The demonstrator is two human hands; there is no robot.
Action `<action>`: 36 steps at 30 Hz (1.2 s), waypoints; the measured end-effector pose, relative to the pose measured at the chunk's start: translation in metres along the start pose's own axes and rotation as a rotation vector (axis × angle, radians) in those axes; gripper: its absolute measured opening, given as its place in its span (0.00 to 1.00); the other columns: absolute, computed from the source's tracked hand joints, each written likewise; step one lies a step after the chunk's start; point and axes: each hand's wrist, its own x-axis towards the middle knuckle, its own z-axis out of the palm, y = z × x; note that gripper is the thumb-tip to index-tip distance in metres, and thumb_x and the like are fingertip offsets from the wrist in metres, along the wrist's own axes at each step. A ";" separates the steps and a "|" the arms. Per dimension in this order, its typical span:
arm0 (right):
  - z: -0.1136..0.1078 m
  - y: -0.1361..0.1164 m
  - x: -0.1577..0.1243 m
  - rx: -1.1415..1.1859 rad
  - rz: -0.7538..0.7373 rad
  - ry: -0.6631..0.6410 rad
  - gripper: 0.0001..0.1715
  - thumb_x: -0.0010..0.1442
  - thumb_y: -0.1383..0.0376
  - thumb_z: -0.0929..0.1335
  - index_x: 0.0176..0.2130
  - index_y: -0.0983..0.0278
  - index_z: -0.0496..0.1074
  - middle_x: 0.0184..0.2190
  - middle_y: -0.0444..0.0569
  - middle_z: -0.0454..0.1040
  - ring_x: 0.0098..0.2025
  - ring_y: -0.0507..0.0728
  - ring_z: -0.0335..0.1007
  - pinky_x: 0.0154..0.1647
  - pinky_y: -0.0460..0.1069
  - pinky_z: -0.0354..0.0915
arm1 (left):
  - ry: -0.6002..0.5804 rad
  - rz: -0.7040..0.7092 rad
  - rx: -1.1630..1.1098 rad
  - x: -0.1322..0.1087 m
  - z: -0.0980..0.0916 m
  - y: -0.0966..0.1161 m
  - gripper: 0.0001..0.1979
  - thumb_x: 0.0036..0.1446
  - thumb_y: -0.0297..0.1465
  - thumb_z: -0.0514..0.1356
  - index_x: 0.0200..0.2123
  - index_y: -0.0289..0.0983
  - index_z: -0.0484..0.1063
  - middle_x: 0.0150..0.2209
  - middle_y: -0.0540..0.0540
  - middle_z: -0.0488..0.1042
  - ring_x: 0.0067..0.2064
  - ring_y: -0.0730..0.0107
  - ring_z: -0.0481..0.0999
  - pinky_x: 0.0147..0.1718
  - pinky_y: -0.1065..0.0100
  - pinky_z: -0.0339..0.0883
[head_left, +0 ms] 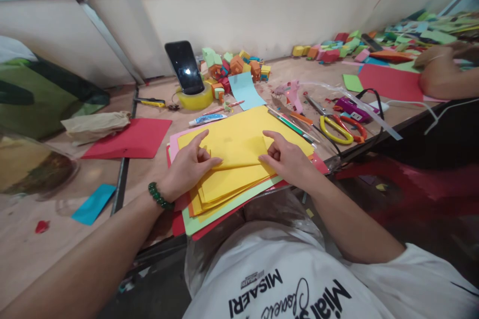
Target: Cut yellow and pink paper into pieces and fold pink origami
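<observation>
The folded yellow sheet (239, 147) lay on a stack of coloured paper (224, 204) at the near edge of the table (157, 104), its long axis running left to right and tilted slightly up toward the right. The left hand (189, 167) and right hand (288, 159) pressed down on its ends, fingers (200, 138) loosely spread and gripping nothing. There was bare table to the left before a red sheet (130, 137), scissors (339, 127) lay close on the right, and the hands hid the fold's ends.

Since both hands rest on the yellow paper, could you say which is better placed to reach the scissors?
Probably the right hand: the scissors lie on its side of the yellow paper, while the left hand is farther off.
</observation>
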 end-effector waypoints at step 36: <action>-0.003 -0.005 0.001 -0.078 -0.034 -0.017 0.27 0.59 0.64 0.64 0.57 0.68 0.61 0.25 0.43 0.70 0.27 0.54 0.66 0.31 0.48 0.60 | -0.047 0.029 0.241 -0.003 -0.003 0.009 0.43 0.52 0.41 0.56 0.67 0.30 0.46 0.22 0.56 0.67 0.27 0.68 0.68 0.30 0.69 0.61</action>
